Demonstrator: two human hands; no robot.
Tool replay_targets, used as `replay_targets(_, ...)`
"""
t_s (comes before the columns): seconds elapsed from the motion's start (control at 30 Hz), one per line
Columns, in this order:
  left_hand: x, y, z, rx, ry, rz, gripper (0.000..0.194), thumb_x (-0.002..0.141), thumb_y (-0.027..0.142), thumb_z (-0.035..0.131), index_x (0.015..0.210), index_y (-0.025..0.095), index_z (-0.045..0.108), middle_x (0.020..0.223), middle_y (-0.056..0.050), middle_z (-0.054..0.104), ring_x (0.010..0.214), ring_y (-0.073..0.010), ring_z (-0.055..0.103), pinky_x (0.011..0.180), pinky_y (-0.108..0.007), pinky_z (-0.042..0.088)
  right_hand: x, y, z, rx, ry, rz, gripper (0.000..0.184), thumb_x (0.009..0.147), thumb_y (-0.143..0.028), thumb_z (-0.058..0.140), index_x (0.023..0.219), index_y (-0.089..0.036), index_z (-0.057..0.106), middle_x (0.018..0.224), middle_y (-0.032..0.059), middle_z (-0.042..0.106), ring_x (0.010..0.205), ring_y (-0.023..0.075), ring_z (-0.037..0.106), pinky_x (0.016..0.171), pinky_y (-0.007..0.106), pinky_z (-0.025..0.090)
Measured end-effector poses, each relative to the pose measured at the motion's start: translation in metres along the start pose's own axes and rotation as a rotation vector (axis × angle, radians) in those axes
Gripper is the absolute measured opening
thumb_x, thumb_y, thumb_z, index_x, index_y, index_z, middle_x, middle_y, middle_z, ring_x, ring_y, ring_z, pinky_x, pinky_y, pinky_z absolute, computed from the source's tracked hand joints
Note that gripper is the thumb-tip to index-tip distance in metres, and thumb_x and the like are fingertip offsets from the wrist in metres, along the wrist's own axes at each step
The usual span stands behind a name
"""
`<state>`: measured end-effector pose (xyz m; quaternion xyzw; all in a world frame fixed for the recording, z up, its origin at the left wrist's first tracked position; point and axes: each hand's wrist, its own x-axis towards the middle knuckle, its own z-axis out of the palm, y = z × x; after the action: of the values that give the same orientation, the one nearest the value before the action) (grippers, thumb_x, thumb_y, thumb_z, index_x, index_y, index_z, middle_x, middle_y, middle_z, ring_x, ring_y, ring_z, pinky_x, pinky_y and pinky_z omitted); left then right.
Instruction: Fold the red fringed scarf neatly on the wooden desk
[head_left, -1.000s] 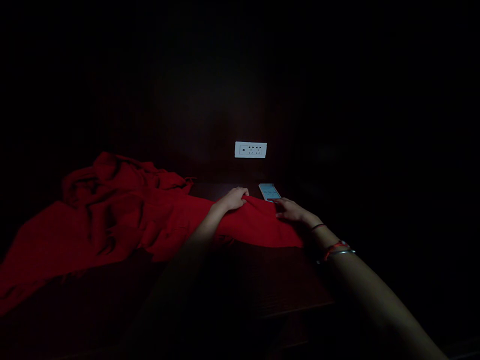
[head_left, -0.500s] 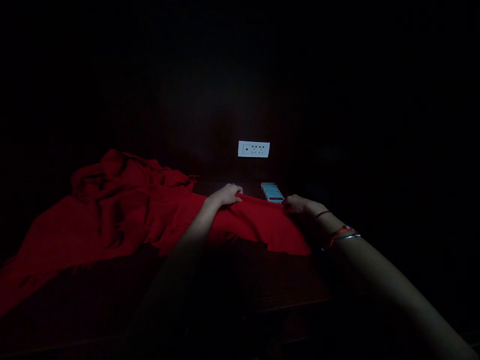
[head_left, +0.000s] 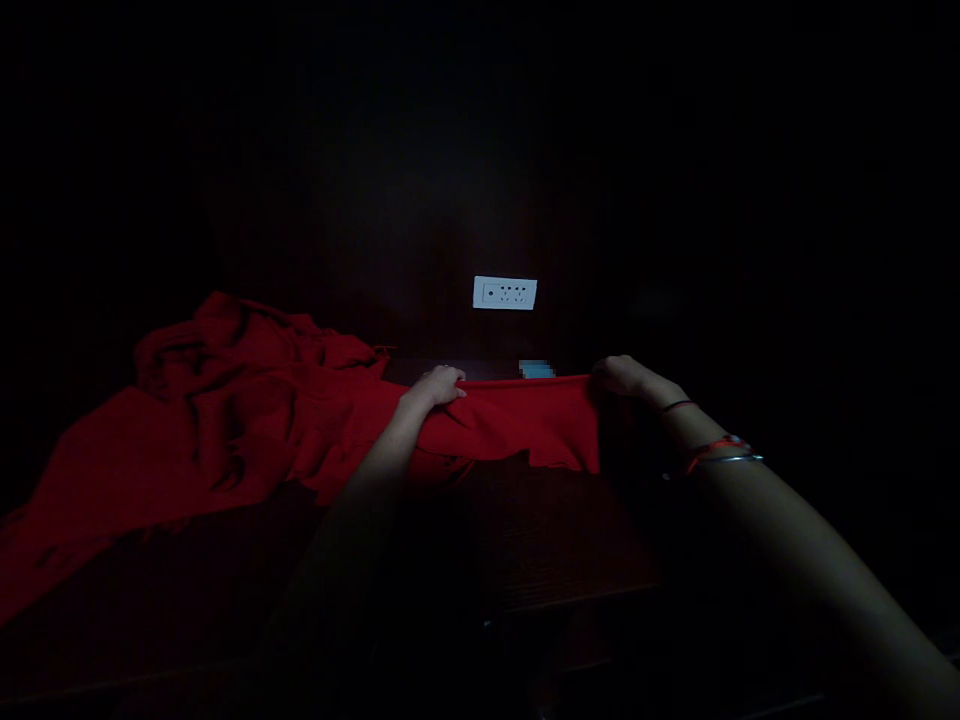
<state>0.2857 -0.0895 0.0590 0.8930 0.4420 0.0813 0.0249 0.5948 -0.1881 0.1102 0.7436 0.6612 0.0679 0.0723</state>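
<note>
A large red cloth (head_left: 225,420) lies crumpled across a dark wooden surface (head_left: 570,540) in a very dim room. My left hand (head_left: 439,385) is closed on the cloth's top edge near the middle. My right hand (head_left: 626,375) grips the same edge at its right corner, so the edge is stretched taut between both hands and lifted off the surface. The end of the cloth hangs down below that edge. A phone (head_left: 536,370) with a lit screen lies just behind the raised edge, mostly hidden by it. My right wrist wears red string bracelets and a metal bangle.
A white wall socket plate (head_left: 505,293) is set in the dark panel behind the surface. The bulk of the cloth is heaped at the left. The surface's front edge runs below my hands; everything else is too dark to make out.
Both hands have lifted the cloth's edge and my right hand has moved out to the right, pulling it taut. The raised cloth now covers most of the phone.
</note>
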Motion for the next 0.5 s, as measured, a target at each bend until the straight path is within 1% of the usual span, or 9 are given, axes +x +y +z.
replay_targets(0.1, -0.005, -0.015, -0.009, 0.019, 0.035, -0.131, 0.016, 0.072, 0.029, 0.052, 0.084, 0.021, 0.059, 0.089, -0.005, 0.062, 0.083, -0.0183, 0.056, 0.069, -0.026, 0.043, -0.009, 0.003, -0.007, 0.037, 0.093, 0.042, 0.025, 0.076, -0.020, 0.045, 0.092, -0.017, 0.063, 0.095, 0.0079, 0.063, 0.087, 0.0191, 0.057, 0.072, 0.025, 0.041)
replay_targets(0.13, -0.007, -0.019, -0.013, 0.031, 0.044, -0.176, 0.016, 0.072, 0.029, 0.052, 0.084, 0.021, 0.059, 0.089, -0.006, 0.062, 0.083, -0.0188, 0.056, 0.068, -0.026, 0.043, -0.012, 0.002, -0.011, 0.069, 0.127, 0.036, 0.024, 0.076, -0.020, 0.045, 0.092, -0.016, 0.063, 0.094, 0.0075, 0.063, 0.086, 0.0185, 0.057, 0.072, 0.025, 0.041)
replay_targets(0.2, -0.011, -0.024, -0.018, 0.049, 0.060, -0.245, 0.016, 0.070, 0.028, 0.052, 0.082, 0.021, 0.059, 0.091, -0.007, 0.062, 0.084, -0.0201, 0.056, 0.068, -0.027, 0.043, -0.018, -0.003, -0.017, 0.196, 0.162, -0.024, 0.022, 0.076, -0.021, 0.046, 0.089, -0.016, 0.063, 0.089, 0.0058, 0.064, 0.083, 0.0165, 0.057, 0.071, 0.023, 0.041)
replay_targets(0.23, -0.013, -0.024, -0.021, 0.038, 0.066, -0.256, 0.015, 0.070, 0.026, 0.052, 0.080, 0.020, 0.060, 0.092, -0.006, 0.062, 0.084, -0.0200, 0.056, 0.067, -0.027, 0.043, -0.020, -0.005, -0.020, 0.288, 0.157, -0.063, 0.020, 0.075, -0.022, 0.047, 0.087, -0.016, 0.063, 0.086, 0.0047, 0.064, 0.081, 0.0156, 0.057, 0.071, 0.023, 0.041)
replay_targets(0.3, -0.014, -0.021, -0.024, -0.038, 0.063, -0.220, 0.014, 0.070, 0.023, 0.049, 0.079, 0.020, 0.060, 0.090, -0.005, 0.062, 0.081, -0.0176, 0.056, 0.066, -0.025, 0.042, -0.024, -0.011, -0.024, 0.512, 0.127, -0.102, 0.017, 0.075, -0.024, 0.049, 0.083, -0.015, 0.061, 0.080, 0.0035, 0.064, 0.076, 0.0146, 0.056, 0.069, 0.023, 0.043)
replay_targets(0.37, -0.014, -0.016, -0.025, -0.136, 0.051, -0.129, 0.015, 0.072, 0.022, 0.046, 0.080, 0.019, 0.059, 0.085, -0.003, 0.063, 0.075, -0.0148, 0.056, 0.065, -0.022, 0.041, -0.026, -0.015, -0.026, 0.756, 0.145, -0.082, 0.018, 0.077, -0.025, 0.046, 0.083, -0.014, 0.058, 0.080, 0.0043, 0.063, 0.074, 0.0139, 0.056, 0.067, 0.023, 0.044)
replay_targets(0.43, -0.014, -0.013, -0.027, -0.202, 0.066, -0.035, 0.018, 0.075, 0.027, 0.044, 0.080, 0.018, 0.059, 0.081, -0.002, 0.062, 0.073, -0.0140, 0.055, 0.065, -0.022, 0.040, -0.026, -0.017, -0.029, 0.977, 0.228, -0.024, 0.020, 0.081, -0.023, 0.039, 0.089, -0.014, 0.054, 0.083, 0.0062, 0.062, 0.072, 0.0129, 0.056, 0.066, 0.024, 0.045)
replay_targets(0.5, -0.014, -0.012, -0.030, -0.241, 0.126, 0.041, 0.025, 0.077, 0.034, 0.042, 0.078, 0.017, 0.060, 0.080, -0.002, 0.061, 0.073, -0.0145, 0.054, 0.067, -0.023, 0.039, -0.025, -0.014, -0.032, 1.096, 0.339, 0.056, 0.024, 0.083, -0.020, 0.032, 0.096, -0.014, 0.050, 0.087, 0.0081, 0.060, 0.072, 0.0124, 0.056, 0.065, 0.023, 0.045)
